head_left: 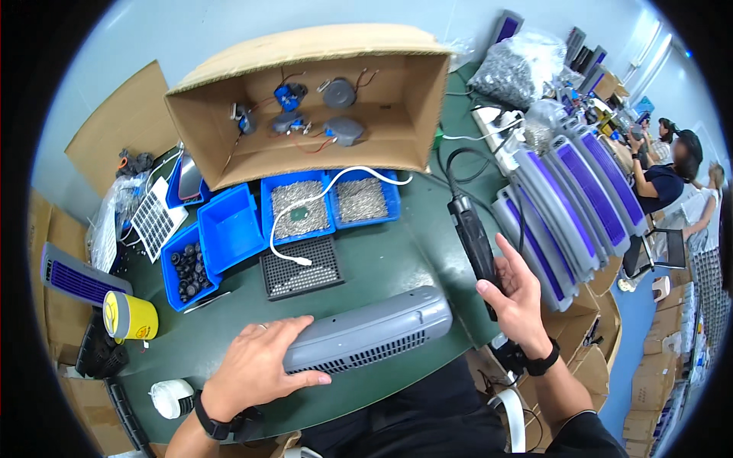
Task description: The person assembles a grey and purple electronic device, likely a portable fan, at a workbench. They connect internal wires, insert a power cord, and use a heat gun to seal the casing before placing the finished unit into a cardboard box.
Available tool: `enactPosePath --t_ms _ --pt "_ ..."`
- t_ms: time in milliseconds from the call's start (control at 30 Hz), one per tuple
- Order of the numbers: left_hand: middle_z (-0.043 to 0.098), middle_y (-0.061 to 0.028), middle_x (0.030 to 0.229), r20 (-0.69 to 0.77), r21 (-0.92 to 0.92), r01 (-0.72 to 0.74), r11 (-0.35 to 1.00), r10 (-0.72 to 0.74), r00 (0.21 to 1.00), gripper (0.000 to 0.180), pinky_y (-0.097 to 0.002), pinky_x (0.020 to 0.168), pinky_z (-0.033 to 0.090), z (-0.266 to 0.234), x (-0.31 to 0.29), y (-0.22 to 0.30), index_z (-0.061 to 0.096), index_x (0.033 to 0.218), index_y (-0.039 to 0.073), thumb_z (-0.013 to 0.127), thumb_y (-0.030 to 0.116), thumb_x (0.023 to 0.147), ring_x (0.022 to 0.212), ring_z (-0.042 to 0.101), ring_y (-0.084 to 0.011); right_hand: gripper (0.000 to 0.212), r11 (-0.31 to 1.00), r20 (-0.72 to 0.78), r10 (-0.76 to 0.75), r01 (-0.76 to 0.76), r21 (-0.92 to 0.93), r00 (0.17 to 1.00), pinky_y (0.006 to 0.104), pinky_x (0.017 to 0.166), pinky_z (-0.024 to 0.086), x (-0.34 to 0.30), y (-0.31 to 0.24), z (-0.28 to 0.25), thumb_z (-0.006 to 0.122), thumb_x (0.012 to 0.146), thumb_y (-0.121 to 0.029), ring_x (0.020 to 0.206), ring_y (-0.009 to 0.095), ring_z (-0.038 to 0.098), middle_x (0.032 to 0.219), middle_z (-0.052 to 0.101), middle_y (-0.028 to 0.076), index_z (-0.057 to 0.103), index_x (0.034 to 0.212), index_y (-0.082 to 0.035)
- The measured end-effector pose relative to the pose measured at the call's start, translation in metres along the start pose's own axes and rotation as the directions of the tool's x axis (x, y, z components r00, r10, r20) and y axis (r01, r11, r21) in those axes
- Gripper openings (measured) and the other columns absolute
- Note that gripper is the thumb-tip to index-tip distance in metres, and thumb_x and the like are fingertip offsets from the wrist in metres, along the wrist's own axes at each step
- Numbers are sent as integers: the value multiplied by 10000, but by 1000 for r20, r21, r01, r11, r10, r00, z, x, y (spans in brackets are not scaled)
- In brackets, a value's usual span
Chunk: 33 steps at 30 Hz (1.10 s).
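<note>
A long grey plastic housing (366, 328) with a slotted side lies across the green table in front of me. My left hand (263, 355) grips its left end, fingers over the top and thumb along the slotted side. Beside the housing's right end, a black electric screwdriver (475, 237) hangs by its cable, tip down. My right hand (519, 298) is at its lower body, with fingers spread and the thumb crossing in front of it; the fingers are not closed round it.
Blue bins of screws (298, 210) and black knobs (191, 271) stand behind a black perforated mat (301, 267). A cardboard box (305, 164) holds several wired parts. Grey-and-purple units (565, 206) stand in a row at right. A yellow tub (131, 316) sits left. Co-workers (664, 175) are far right.
</note>
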State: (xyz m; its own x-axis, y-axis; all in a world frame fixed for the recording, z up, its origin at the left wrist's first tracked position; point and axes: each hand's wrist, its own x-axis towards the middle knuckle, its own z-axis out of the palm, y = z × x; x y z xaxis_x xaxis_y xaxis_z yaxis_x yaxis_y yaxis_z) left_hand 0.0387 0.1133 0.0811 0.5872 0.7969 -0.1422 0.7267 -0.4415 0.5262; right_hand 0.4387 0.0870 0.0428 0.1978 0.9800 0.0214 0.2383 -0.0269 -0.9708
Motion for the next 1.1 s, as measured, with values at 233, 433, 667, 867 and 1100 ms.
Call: enactPosePath --t_ms 233,433,667,867,1100 --pt "690 -272 1267 1 54 161 985 -161 987 905 -519 971 533 19 20 40 567 1432 31 823 625 800 1119 684 -454 584 804 -81 -230 237 545 970 336 692 616 12 -70 -21 784 919 -112 958 218 705 1114 674 157 523 1413 55" --pt "691 -283 1277 -33 64 182 981 -180 983 1055 -541 988 525 27 35 50 514 1488 53 808 724 730 1162 678 -465 291 689 -171 -366 390 612 915 307 635 569 14 -74 5 778 919 -29 751 217 719 854 705 138 610 1147 39" --pt "711 -276 1201 -89 104 170 980 -161 983 1095 -528 949 542 34 33 47 503 1493 47 792 765 720 1112 694 -446 342 722 -166 -495 510 467 853 255 623 521 9 -80 18 820 888 -53 717 126 674 840 703 94 621 1150 43" --pt "709 -272 1225 -77 79 193 978 -187 979 1083 -512 965 543 33 33 50 519 1481 45 830 727 700 1134 692 -440 351 731 -178 -509 533 426 842 227 623 489 8 -76 23 837 869 -22 699 90 639 826 695 76 626 1143 40" --pt "709 -262 1252 -82 97 192 977 -185 979 1069 -504 980 543 33 33 51 534 1472 53 849 708 688 1147 694 -437 290 909 3 -360 350 224 933 217 652 462 11 -98 45 864 883 -87 727 30 547 804 606 -47 643 1068 -56"
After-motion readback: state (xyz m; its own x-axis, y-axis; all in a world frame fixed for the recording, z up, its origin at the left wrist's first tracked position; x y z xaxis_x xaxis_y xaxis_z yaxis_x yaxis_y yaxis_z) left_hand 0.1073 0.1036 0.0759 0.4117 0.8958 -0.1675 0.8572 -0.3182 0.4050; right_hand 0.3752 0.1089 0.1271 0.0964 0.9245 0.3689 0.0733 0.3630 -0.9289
